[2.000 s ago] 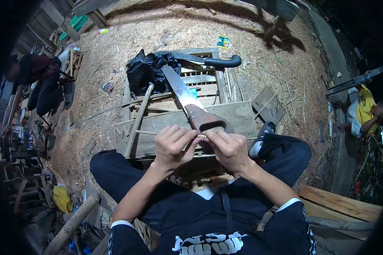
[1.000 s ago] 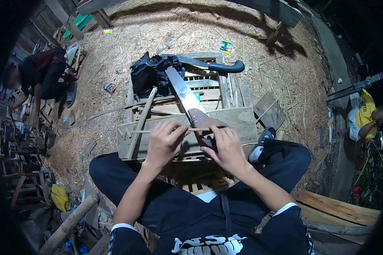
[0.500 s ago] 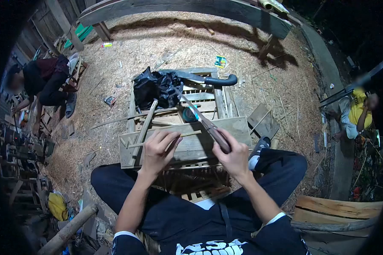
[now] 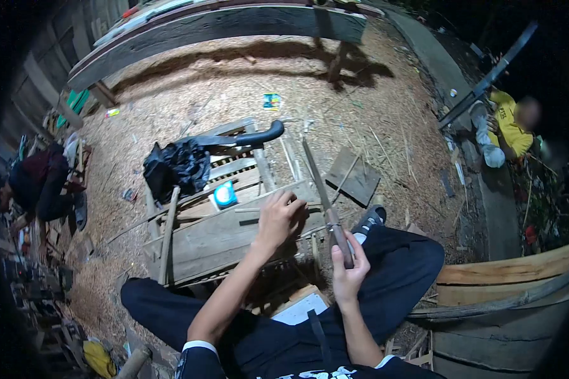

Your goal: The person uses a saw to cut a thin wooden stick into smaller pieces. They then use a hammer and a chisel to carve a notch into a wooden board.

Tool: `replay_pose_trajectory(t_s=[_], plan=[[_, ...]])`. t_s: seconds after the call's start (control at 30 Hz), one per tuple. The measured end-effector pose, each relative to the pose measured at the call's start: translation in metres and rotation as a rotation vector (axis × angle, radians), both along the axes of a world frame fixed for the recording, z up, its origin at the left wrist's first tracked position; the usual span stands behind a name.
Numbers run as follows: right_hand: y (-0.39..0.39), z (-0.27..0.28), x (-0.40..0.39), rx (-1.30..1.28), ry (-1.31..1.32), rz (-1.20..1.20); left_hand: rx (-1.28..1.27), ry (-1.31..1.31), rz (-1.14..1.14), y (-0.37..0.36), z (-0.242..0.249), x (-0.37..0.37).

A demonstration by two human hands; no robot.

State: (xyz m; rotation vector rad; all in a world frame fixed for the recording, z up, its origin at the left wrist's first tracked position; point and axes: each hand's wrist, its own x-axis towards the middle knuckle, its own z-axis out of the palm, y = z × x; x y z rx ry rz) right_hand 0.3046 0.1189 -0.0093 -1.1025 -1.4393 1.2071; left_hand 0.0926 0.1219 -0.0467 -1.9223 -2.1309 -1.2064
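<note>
At the centre of the frame, the left hand [image 4: 277, 221] seems to pinch a thin wooden stick [image 4: 248, 210] (its fingertips are partly hidden) above a plank [image 4: 202, 243]. Right of centre, the right hand [image 4: 349, 275] grips a handsaw [image 4: 327, 207] by its handle [image 4: 339, 241]. The step looks like lining up saw and stick; the next move calls for a steady stick, fingers clear of the teeth.

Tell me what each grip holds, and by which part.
The right grip holds the saw by its handle. The left grip seems to hold a thin stick; exactly where is hidden.
</note>
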Motion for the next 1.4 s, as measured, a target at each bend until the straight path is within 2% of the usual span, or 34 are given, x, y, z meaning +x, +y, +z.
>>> replay_pose_trajectory(t_s=[0.07,0.17,0.23,0.53,0.77,0.97,1.03,1.13,1.2,1.4], plan=[[0.003,-0.005,0.002,0.042,0.004,-0.031,-0.010,-0.013,-0.012,0.018,-0.013,0.010],[0.006,-0.004,0.005,-0.032,0.008,-0.048,-0.050,-0.004,-0.022,0.030,-0.023,0.016],[0.008,-0.004,0.007,-0.062,-0.001,-0.037,0.015,-0.050,-0.031,0.033,-0.023,0.016],[0.005,-0.005,0.005,-0.085,0.014,-0.015,-0.097,-0.025,-0.127,0.035,-0.016,0.010],[0.003,-0.004,0.001,-0.058,-0.070,-0.005,-0.044,-0.028,-0.131,0.038,-0.016,0.008],[0.002,-0.002,-0.002,0.018,-0.102,0.012,-0.102,-0.032,-0.134,0.039,-0.019,0.007],[0.005,0.001,-0.005,0.038,-0.225,0.025,-0.054,-0.031,-0.116,0.039,-0.019,0.008],[0.002,0.012,-0.001,0.025,-0.237,0.046,-0.065,-0.028,-0.122,0.039,-0.019,0.008],[-0.003,0.017,0.003,-0.009,-0.149,0.025,-0.032,-0.036,-0.122,0.042,-0.021,0.004],[-0.020,0.023,0.029,-0.039,-0.206,0.040,-0.051,-0.041,-0.109,0.039,-0.019,0.006]])
